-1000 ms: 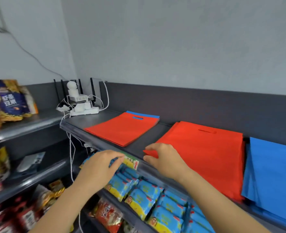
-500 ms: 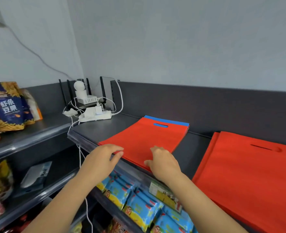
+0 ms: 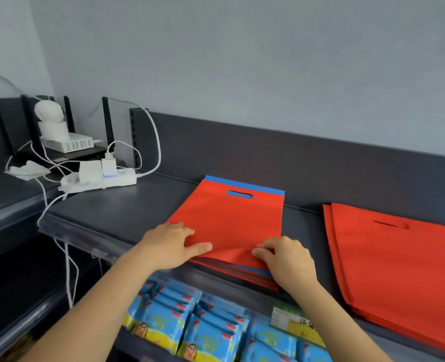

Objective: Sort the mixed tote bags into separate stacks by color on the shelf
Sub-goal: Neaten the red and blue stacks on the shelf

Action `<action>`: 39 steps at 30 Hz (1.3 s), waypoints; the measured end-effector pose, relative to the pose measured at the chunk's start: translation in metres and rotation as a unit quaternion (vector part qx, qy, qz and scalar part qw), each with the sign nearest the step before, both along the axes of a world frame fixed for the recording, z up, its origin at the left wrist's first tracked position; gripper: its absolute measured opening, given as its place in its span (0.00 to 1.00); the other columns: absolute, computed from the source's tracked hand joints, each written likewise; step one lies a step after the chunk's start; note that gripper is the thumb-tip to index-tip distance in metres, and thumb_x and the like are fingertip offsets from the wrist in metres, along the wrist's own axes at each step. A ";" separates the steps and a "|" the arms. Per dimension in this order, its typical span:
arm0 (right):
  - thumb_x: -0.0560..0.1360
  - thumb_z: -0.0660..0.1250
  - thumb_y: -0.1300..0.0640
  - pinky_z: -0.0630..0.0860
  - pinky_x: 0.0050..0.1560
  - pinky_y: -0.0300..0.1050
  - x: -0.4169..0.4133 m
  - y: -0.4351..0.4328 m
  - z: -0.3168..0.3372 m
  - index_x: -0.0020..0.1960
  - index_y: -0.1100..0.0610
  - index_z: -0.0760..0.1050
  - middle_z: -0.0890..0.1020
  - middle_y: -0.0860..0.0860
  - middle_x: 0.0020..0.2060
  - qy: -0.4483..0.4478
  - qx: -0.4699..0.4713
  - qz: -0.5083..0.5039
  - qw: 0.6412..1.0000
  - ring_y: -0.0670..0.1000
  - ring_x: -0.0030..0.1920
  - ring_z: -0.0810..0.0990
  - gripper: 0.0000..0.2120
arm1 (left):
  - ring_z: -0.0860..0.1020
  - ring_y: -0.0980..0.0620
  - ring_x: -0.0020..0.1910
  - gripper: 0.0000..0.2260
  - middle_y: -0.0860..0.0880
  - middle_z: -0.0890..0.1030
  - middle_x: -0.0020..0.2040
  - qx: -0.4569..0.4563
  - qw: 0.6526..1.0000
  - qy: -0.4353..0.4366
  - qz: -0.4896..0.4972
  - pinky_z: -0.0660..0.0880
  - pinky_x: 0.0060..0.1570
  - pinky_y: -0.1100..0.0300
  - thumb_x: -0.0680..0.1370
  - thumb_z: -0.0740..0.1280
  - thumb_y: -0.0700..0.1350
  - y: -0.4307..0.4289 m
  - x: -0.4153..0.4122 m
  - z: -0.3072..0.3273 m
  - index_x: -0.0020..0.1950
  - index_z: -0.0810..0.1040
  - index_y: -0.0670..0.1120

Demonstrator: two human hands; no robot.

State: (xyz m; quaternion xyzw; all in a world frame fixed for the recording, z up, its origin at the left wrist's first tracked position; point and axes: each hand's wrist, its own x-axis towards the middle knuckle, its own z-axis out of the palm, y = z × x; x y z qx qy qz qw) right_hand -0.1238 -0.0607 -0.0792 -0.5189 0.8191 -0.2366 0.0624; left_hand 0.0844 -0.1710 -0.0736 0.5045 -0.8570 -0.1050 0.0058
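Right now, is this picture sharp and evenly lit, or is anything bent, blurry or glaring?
Head view: soft, even light, no glare on the top red bag; only faint shadows under the left hand and right hand. Head view: the wide lens bows the front edge of the shelf. Head view: the snack packets near the bottom edge look slightly smeared.

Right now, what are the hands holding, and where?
The right hand pinches the top red tote bag at its front edge. The left hand only rests near its front left corner.

Red top tote bag [image 3: 229, 220] over blue bag [image 3: 245, 183], red stack [image 3: 399, 278], dark grey shelf [image 3: 117, 212]
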 end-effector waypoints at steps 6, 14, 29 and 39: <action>0.73 0.67 0.44 0.73 0.46 0.46 -0.002 -0.015 0.023 0.34 0.49 0.76 0.81 0.53 0.41 -0.086 -0.003 -0.035 0.996 0.57 0.47 0.79 0.12 | 0.69 0.47 0.67 0.24 0.46 0.72 0.68 -0.040 0.998 -0.006 -0.043 0.65 0.61 0.58 0.78 0.52 0.64 -0.005 0.011 0.009 0.63 0.74 0.51; 0.61 0.79 0.57 0.80 0.41 0.48 -0.025 -0.005 0.034 0.72 0.56 0.57 0.73 0.56 0.57 -0.498 -0.107 -0.114 0.853 0.56 0.51 0.80 0.46 | 0.78 0.46 0.52 0.16 0.50 0.81 0.48 -0.111 0.986 0.119 -0.022 0.72 0.49 0.54 0.80 0.56 0.58 0.012 0.014 -0.005 0.47 0.78 0.50; 0.65 0.66 0.79 0.72 0.41 0.35 -0.187 0.149 0.071 0.52 0.61 0.78 0.81 0.56 0.49 -0.363 -0.314 -0.085 0.873 0.48 0.46 0.78 0.20 | 0.80 0.43 0.49 0.17 0.46 0.83 0.51 -0.394 0.846 0.239 -0.269 0.76 0.51 0.51 0.60 0.79 0.41 0.144 -0.154 0.031 0.48 0.84 0.45; 0.68 0.73 0.45 0.72 0.48 0.43 -0.220 0.156 0.005 0.58 0.62 0.77 0.79 0.53 0.48 -0.503 -0.169 -0.102 0.841 0.54 0.46 0.76 0.26 | 0.72 0.42 0.56 0.14 0.42 0.80 0.58 -0.506 0.767 0.280 -0.279 0.68 0.59 0.47 0.72 0.63 0.38 0.170 -0.195 0.033 0.55 0.82 0.40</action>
